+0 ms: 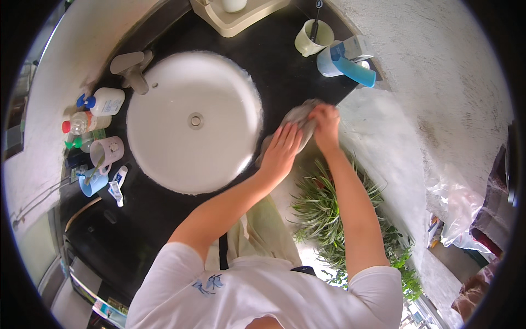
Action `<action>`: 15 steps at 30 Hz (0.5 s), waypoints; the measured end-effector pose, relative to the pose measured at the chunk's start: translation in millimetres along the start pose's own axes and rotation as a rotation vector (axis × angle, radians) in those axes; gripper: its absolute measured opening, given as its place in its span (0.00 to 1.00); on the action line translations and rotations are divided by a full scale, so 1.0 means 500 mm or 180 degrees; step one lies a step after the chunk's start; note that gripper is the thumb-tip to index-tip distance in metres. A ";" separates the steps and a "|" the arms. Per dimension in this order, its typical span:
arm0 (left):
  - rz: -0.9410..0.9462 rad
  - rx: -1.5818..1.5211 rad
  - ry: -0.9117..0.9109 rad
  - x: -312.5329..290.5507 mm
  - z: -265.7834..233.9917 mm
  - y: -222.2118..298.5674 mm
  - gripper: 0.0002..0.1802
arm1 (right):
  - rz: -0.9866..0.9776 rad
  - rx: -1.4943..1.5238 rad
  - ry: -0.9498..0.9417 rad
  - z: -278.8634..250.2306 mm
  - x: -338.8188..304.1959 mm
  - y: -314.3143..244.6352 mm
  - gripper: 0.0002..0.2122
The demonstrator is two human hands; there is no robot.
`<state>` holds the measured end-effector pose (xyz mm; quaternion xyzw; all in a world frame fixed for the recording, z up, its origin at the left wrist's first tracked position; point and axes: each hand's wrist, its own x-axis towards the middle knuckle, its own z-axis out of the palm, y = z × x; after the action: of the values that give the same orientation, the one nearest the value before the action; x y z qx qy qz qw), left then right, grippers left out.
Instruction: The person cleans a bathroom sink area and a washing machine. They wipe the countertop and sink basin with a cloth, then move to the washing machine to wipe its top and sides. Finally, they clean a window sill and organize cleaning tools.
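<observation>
A grey cloth [298, 117] lies bunched on the black countertop [274, 71] just right of the round white sink [194, 120]. My left hand [282, 149] lies flat on the cloth's near part, fingers spread. My right hand [326, 125] grips the cloth's far right edge with curled fingers. Both forearms reach in from below over the counter's edge.
A metal tap [131, 68] stands at the sink's left. Spray bottles [101, 101], a pink mug [107, 151], a blue cup [93, 181] and a tube [116, 186] crowd the left. A cream mug [313, 37] and blue cup [350, 63] sit upper right. A green plant [329, 214] grows below.
</observation>
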<state>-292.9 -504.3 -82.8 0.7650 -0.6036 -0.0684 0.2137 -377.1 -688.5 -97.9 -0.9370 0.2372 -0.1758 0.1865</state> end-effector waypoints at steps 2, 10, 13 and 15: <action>0.0097 -0.0143 0.0109 0.118 0.037 0.012 0.33 | 0.0388 -0.0133 0.0447 -0.013 0.047 0.072 0.13; 0.0134 -0.0468 0.0037 -0.041 0.027 -0.017 0.30 | 0.0020 0.0340 0.0186 0.022 -0.041 -0.059 0.13; 0.0194 -0.0650 -0.0247 -0.217 -0.059 -0.051 0.28 | -0.0348 0.0846 -0.0192 0.046 -0.163 -0.184 0.17; 0.0179 -0.0729 -0.0315 -0.345 -0.079 -0.088 0.27 | -0.0570 0.1122 -0.0499 0.065 -0.220 -0.283 0.17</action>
<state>-284.6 -322.6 -91.8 0.7141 -0.6229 -0.1685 0.2714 -400.5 -508.0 -91.2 -0.9181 0.1033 -0.1570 0.3490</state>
